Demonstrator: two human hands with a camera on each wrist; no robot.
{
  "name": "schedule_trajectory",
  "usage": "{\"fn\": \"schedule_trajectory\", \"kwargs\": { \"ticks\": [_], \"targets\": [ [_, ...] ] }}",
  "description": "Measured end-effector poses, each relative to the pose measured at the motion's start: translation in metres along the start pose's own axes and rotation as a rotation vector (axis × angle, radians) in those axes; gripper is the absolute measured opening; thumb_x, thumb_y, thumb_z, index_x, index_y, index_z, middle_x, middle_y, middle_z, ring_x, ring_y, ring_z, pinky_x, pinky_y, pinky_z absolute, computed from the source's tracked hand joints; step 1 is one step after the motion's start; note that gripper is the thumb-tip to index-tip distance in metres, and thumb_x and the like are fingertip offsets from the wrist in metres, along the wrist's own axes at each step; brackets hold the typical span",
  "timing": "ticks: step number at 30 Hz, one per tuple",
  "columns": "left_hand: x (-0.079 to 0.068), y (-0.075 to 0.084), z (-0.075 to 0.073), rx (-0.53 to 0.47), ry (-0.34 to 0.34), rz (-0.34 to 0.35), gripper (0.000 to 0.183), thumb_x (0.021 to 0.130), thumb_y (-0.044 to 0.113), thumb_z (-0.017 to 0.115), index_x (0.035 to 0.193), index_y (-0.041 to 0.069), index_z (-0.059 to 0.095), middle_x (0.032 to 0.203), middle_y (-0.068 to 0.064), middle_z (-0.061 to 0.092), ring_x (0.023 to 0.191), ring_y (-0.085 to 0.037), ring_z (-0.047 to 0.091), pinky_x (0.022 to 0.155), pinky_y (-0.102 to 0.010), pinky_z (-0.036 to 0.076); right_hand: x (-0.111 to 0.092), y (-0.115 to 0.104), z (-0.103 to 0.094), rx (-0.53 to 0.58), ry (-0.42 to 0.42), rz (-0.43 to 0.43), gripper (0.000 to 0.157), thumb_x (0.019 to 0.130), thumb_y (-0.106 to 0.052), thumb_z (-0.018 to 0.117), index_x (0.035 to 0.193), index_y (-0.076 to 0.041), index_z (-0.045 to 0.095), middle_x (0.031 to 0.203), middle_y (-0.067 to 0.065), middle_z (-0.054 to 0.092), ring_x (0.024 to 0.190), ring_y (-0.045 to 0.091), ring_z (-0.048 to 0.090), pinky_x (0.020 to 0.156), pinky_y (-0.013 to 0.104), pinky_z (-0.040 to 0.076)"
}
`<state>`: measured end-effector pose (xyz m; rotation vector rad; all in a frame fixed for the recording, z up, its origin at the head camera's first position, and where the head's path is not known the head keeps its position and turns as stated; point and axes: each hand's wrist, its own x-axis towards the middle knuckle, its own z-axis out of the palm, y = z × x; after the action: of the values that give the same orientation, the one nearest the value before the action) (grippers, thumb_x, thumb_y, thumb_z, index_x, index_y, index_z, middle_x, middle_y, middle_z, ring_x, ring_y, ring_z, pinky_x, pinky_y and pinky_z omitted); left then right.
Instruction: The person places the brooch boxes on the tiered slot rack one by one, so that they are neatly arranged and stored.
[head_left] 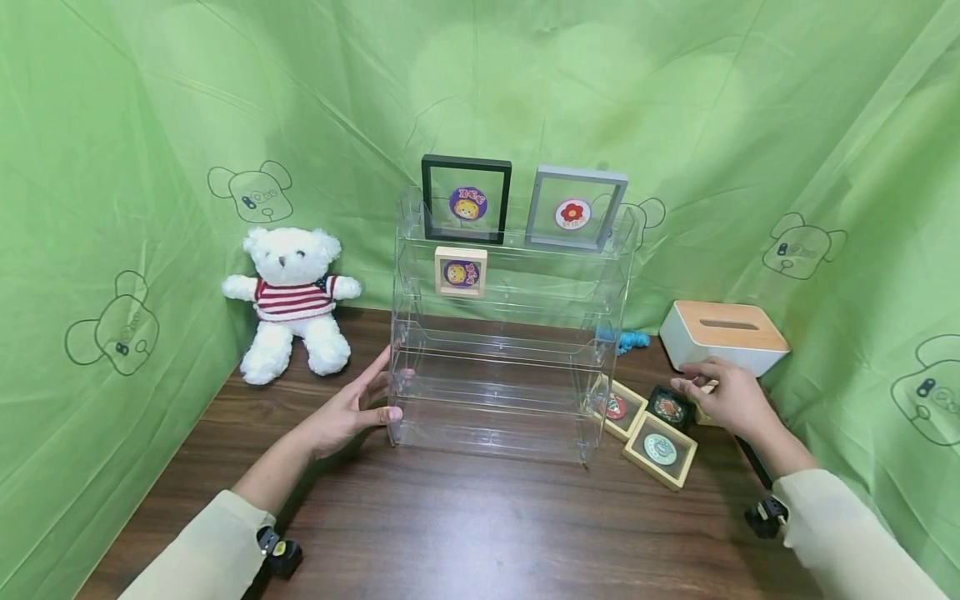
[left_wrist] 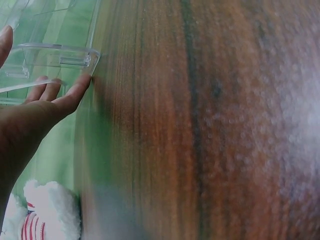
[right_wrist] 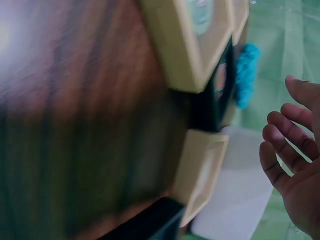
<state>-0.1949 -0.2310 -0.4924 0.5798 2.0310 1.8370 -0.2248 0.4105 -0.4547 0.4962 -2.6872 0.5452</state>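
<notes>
A clear acrylic tiered display rack stands on the table. My left hand holds its left side panel, thumb at the front edge and fingertips farther back, some seen through the plastic. In the left wrist view, fingers touch the clear panel. My right hand hovers over small frames at the rack's right, its fingers loosely bent and holding nothing. Below it lie a black frame and a wooden frame partly hidden in the head view. Nearer lie wooden frames with a mint badge and a red badge.
On the rack stand a large black frame, a grey frame and a small wooden frame. A white teddy bear sits left. Back right are a tissue box and a blue object. Green curtains surround the table.
</notes>
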Motion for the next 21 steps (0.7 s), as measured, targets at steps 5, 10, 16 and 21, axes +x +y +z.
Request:
{"fn": "schedule_trajectory", "kwargs": {
  "ticks": [5,10,16,21],
  "targets": [
    [0.000,-0.001,0.000,0.012,0.005,-0.007,0.110,0.105,0.008,0.074,0.178,0.042,-0.001,0.180,-0.023,0.032,0.169,-0.054,0.015,0.121,-0.046,0.046,-0.011,0.012,0.009,-0.013,-0.062,0.044,0.022,0.095,-0.006,0.084,0.115,0.004,0.083,0.101,0.017,0.079,0.082,0.032,0.072,0.069,0.039,0.054],
    [0.000,-0.001,0.000,0.008,0.005,-0.003,0.110,0.105,0.007,0.075,0.178,0.041,0.000,0.180,-0.023,0.032,0.169,-0.053,0.016,0.121,-0.046,0.045,-0.015,0.019,0.016,-0.039,-0.156,0.097,0.024,0.097,-0.009,0.084,0.117,0.003,0.082,0.089,0.012,0.065,0.076,0.019,0.052,0.066,0.035,0.041],
    [0.000,-0.001,0.000,-0.002,0.006,0.003,0.111,0.104,0.007,0.075,0.178,0.042,0.000,0.179,-0.026,0.032,0.168,-0.053,0.017,0.112,-0.022,0.047,-0.015,0.023,0.023,-0.059,-0.216,0.120,0.017,0.095,-0.010,0.086,0.108,0.001,0.085,0.088,0.011,0.061,0.079,0.021,0.046,0.071,0.038,0.038],
    [0.000,0.000,0.000,-0.009,0.007,-0.006,0.111,0.104,0.006,0.075,0.178,0.041,0.001,0.180,-0.025,0.032,0.168,-0.053,0.017,0.111,-0.021,0.048,-0.016,0.023,0.029,-0.072,-0.227,0.155,0.020,0.097,-0.011,0.084,0.106,0.006,0.084,0.091,0.017,0.061,0.081,0.028,0.051,0.077,0.051,0.043]
  ]
}}
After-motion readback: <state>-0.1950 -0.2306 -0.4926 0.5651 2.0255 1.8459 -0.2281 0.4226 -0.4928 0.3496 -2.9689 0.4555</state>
